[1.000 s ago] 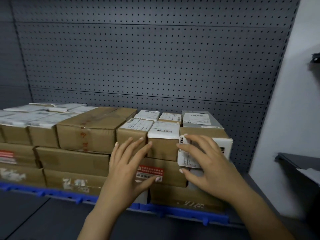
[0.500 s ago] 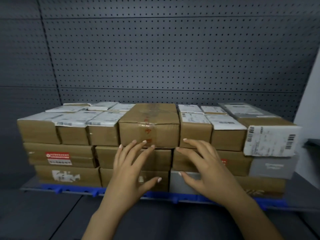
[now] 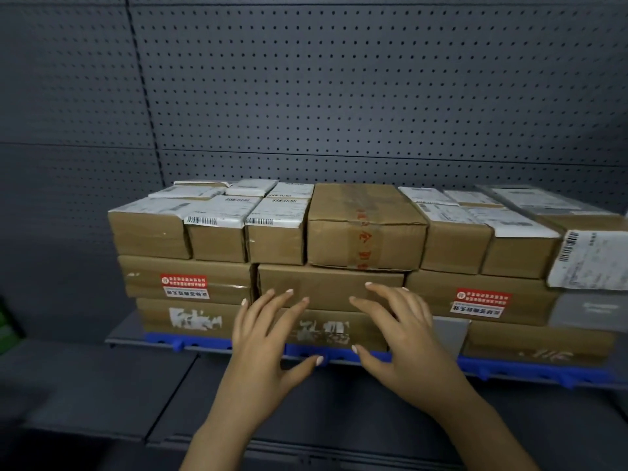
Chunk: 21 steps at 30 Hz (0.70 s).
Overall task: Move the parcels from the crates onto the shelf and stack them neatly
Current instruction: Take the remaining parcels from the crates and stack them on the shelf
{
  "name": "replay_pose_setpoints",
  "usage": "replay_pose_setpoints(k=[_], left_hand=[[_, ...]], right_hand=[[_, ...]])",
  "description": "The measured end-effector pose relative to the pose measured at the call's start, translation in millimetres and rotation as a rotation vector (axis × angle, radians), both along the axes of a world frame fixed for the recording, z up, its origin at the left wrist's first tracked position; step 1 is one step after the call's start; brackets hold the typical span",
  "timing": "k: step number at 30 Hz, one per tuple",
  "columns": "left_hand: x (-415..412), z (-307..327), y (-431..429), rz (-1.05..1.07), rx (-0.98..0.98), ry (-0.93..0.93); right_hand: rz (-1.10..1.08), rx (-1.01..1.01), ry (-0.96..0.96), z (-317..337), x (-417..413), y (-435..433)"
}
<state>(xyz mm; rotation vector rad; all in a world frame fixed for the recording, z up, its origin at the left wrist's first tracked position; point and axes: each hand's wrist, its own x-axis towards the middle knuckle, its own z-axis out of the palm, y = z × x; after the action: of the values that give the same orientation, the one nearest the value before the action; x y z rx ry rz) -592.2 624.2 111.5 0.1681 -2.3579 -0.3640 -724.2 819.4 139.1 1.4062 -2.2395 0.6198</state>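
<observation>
Parcels stood in three tiers along the front edge of the shelf, brown cartons packed side by side from near its left end to beyond the right side of my view. The bottom tier sat right behind the blue strip that ran along that edge. In front of the middle of the stack I saw the left hand and the right hand raised side by side, palms toward the cartons, holding nothing. The fingers of both were spread and nearly straight, with the thumbs stretched inward toward each other over the blue strip. The fingertips lay over the face of the centre parcel of the middle tier, just below the large taped carton on top. Whether they touched the cardboard I could not tell. Behind the stack rose the grey pegboard wall.
</observation>
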Motion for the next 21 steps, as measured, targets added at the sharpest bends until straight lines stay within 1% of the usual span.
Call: replay_pose_setpoints(k=[6, 13, 16, 21], left_hand=[[17, -3, -1, 0.070, 0.002, -0.038], [45, -16, -13, 0.169, 0.037, -0.071], [54, -18, -24, 0.183, 0.020, -0.066], [69, -18, -66, 0.213, 0.054, -0.030]], right_hand=[[0.054, -0.015, -0.039, -3, 3, -15], [0.094, -0.035, -0.116, -21, 14, -38], [0.096, -0.064, -0.125, -27, 22, -51], [0.088, -0.080, -0.112, -28, 37, -86]])
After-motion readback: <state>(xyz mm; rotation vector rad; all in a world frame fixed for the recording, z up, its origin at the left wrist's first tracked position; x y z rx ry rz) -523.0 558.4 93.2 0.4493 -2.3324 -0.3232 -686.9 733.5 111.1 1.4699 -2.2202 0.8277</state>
